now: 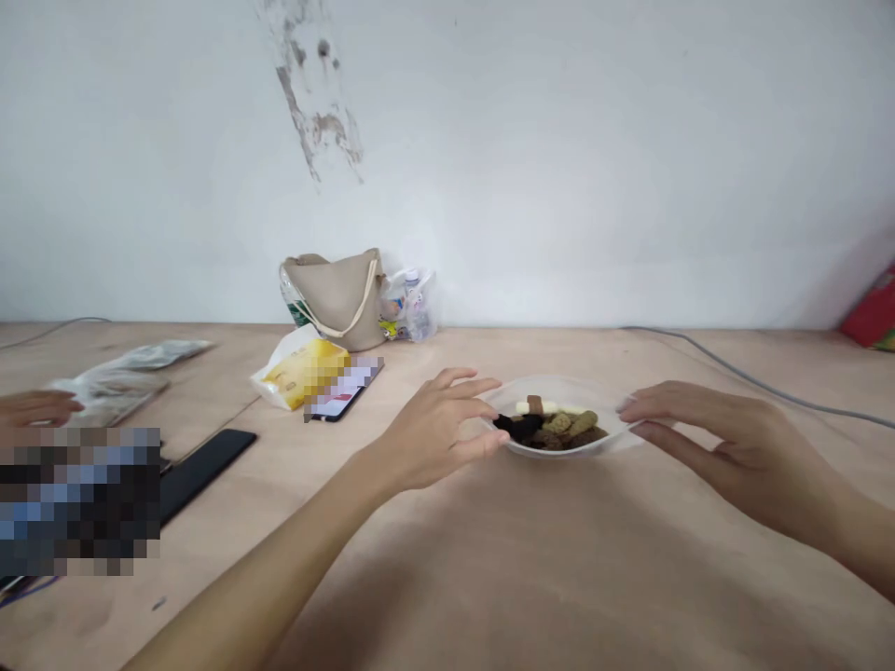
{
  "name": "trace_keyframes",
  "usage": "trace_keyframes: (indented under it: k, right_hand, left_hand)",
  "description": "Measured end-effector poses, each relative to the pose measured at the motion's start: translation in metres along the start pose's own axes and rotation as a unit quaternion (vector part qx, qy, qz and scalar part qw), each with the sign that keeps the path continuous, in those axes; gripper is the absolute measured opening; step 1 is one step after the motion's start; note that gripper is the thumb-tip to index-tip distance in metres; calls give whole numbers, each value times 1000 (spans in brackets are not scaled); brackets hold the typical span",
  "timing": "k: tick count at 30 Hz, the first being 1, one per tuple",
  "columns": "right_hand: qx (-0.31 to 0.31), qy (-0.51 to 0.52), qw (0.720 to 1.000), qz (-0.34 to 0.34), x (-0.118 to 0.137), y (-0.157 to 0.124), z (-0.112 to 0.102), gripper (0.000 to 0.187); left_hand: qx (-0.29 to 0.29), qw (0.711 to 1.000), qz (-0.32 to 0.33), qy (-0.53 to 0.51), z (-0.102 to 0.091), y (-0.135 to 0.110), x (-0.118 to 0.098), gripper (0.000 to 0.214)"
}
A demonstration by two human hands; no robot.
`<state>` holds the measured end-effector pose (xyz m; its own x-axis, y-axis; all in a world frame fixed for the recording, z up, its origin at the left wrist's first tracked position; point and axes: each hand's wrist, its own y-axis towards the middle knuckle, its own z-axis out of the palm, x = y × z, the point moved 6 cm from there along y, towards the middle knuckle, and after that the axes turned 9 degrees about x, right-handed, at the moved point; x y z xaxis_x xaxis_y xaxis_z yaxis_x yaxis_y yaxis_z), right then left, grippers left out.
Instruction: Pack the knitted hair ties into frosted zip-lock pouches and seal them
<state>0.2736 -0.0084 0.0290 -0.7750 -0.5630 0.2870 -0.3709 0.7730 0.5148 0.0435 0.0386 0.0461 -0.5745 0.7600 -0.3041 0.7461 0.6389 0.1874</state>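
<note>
In front of me on the table, a translucent plastic bag (559, 452) is spread wide at its mouth. Several small soft-looking pieces (559, 427) lie inside, black, olive, brown and cream; their exact kind is hard to make out. My left hand (440, 429) holds the bag's left edge between thumb and fingers. At the opposite edge, my right hand (713, 443) pinches the plastic between thumb and fingertips.
Left of the bag lie a phone (346, 391) and a yellow tissue pack (304, 368). A beige handbag (339, 294) and a plastic bag with a bottle (412, 308) stand by the wall. Another person's hand (38, 408) touches clear packets (116, 391). A grey cable (755, 373) runs at right.
</note>
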Motion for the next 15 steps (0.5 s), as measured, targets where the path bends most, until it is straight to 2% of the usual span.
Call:
trace_keyframes:
  k: [2,4,7,9,12,13,15]
  right_hand:
    - [-36,56,993,94,-11,-5,-6,22]
    - [-86,119,972,182,-21,-15,-8,36]
    - [-138,244,921,272,-30,-30,-1,44]
    - [-153,296,893,302,-31,-38,5,39]
    - [-168,302,884,315,-31,-45,8,36]
    - [-169,300,884,315,-31,-47,9,35]
    - [-155,299,889,311,-29,-48,13,32]
  left_hand:
    - [7,999,4,-46,-6,-3,2,17]
    - [-8,994,-8,-109,-7,-8,3,11]
    - [-85,973,-89,-195,-3,-18,9,12]
    - [-126,945,-152,-263,4,-26,15,23]
    - [-138,909,-191,-345,13,-33,21,30]
    - [-140,905,-194,-351,13,-34,23,29]
    - [-135,917,-195,-321,9,-35,24,26]
